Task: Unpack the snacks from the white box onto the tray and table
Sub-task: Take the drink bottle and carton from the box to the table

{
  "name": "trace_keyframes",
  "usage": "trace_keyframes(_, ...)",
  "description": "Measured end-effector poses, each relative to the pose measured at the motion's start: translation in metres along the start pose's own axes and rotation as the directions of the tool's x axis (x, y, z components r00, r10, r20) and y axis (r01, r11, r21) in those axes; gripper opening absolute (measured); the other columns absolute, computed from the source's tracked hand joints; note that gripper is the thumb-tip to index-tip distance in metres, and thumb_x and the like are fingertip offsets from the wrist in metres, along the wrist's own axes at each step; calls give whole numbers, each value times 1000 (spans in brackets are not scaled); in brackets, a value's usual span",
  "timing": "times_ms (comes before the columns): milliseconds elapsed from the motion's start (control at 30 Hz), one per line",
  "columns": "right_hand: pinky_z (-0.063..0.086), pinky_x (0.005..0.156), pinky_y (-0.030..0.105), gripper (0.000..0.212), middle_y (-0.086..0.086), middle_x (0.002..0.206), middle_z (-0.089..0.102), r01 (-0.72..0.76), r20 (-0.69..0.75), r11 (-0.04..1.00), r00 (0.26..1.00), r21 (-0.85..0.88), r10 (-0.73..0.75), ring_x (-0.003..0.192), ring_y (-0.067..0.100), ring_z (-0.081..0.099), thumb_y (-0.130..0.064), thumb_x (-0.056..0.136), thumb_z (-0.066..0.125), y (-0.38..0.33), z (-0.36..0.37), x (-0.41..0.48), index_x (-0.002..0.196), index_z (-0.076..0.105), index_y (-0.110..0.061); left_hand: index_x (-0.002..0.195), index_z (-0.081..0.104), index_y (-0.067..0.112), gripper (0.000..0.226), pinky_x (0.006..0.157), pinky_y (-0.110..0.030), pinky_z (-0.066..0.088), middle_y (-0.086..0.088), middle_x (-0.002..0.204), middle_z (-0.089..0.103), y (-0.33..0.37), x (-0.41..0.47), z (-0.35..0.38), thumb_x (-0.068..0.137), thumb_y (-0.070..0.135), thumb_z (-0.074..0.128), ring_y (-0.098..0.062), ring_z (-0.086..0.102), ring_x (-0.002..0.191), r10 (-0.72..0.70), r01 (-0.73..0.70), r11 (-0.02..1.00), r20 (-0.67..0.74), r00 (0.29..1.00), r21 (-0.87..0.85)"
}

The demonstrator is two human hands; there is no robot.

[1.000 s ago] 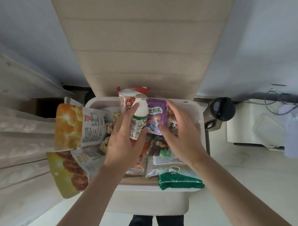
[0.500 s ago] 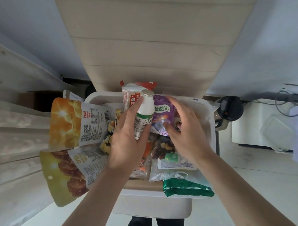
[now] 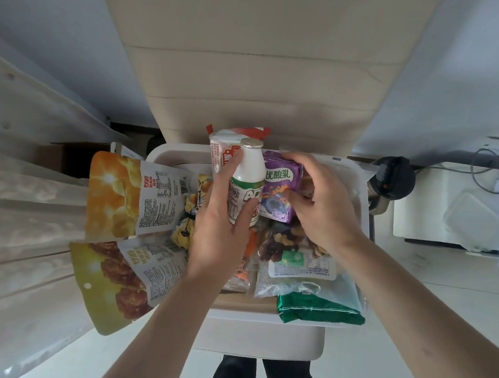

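The white box [image 3: 266,339] sits right below me, packed with snacks. My left hand [image 3: 218,227] grips a small white milk bottle [image 3: 249,177] with a foil cap and green label, lifted above the box. My right hand [image 3: 326,211] grips a purple drink carton [image 3: 282,187] right beside the bottle. A red and white carton [image 3: 221,150] stands behind the bottle. Two large yellow snack bags [image 3: 120,194] hang over the box's left side. A bag of mixed nuts [image 3: 285,244] and a green packet [image 3: 316,308] lie near the front.
A beige padded surface [image 3: 265,59] rises behind the box. A black round device [image 3: 391,179] and a white appliance [image 3: 449,208] with cables stand to the right. Pale curtains [image 3: 23,198] hang at the left. Dark trouser legs [image 3: 262,374] show below the box.
My left hand has lifted the milk bottle a little higher. My right hand has closed round the purple carton, which it only touched before.
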State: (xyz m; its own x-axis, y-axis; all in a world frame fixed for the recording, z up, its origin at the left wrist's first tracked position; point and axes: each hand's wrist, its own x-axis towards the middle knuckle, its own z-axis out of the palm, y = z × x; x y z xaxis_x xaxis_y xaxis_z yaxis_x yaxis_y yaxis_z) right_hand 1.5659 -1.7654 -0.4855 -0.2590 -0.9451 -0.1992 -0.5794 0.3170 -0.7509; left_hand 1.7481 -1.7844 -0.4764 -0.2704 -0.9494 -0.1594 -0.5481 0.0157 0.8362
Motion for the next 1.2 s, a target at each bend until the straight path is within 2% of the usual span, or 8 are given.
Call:
trace_keyframes(67,51,101,38,58,-11,123,64,13,-21,1000,1000,9,-13,113,13,60,-11,89,76,-1,-1,-2,138,54,-34,155,29,44,69,106,-2,31,24,156,41,4,0,-1,101,19,64,11,35,141,8,-8,1000,-1,1000,-17)
trace_keyframes(167,53,99,42,58,-11,121,62,33,-45,998,999,53,-31,115,15,60,-10,90,74,-2,-11,-6,137,54,-38,155,29,44,69,113,-32,46,22,155,44,14,-1,-4,100,21,64,0,42,142,-3,3,999,-18,1000,-39)
trace_keyframes(300,57,95,42,59,-8,124,59,29,-43,984,999,174,-22,114,14,64,-9,92,72,-8,-36,-14,135,52,-45,154,30,47,70,104,-52,53,33,146,48,38,-5,-16,100,19,64,-6,56,128,14,-16,997,-26,1000,-75)
trace_keyframes(600,60,86,24,56,4,128,63,79,-134,920,991,384,-29,114,10,67,1,92,70,-53,-151,-61,136,56,-30,152,34,46,68,104,-30,51,30,142,52,160,-16,-47,100,15,64,6,53,130,129,-139,978,-69,989,-158)
trace_keyframes(733,61,76,23,55,2,124,66,88,-199,906,980,414,-4,108,9,70,2,91,69,-85,-224,-98,135,56,-29,153,34,45,68,111,-45,49,22,148,51,234,-31,-54,100,14,63,-3,51,136,225,-227,955,-30,974,-189)
trace_keyframes(833,61,82,28,55,3,127,65,120,-278,911,961,394,-6,111,13,68,2,92,69,-108,-278,-130,134,57,-31,152,34,47,68,111,-45,48,21,150,50,290,-44,-58,100,15,64,-1,50,137,321,-308,927,28,947,-215)
trace_keyframes(1033,58,76,19,51,-3,127,65,161,-454,936,891,313,-1,113,11,66,-3,93,69,-153,-361,-200,130,58,-37,152,37,45,63,114,-41,44,24,149,50,381,-67,-75,101,17,62,-5,48,139,552,-496,815,142,821,-301)
trace_keyframes(1200,60,81,26,52,-4,125,67,191,-616,930,786,315,48,112,14,68,3,93,66,-189,-407,-268,129,60,-34,151,39,42,62,111,-38,45,25,148,51,441,-95,-84,100,15,63,-6,51,137,684,-580,712,206,700,-394)
